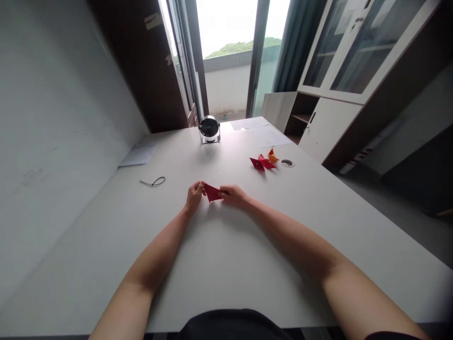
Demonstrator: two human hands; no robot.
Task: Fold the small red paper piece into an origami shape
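While both hands (214,194) pinch red paper (212,192), folded figures (264,161) lie well apart.

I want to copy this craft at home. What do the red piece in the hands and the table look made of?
The red piece, pinched between the left hand and the right hand, looks like thin matte paper: sharp creases and flat triangular folds. The table seems to be white laminate or painted board, smooth with a faint sheen; which one is unclear.
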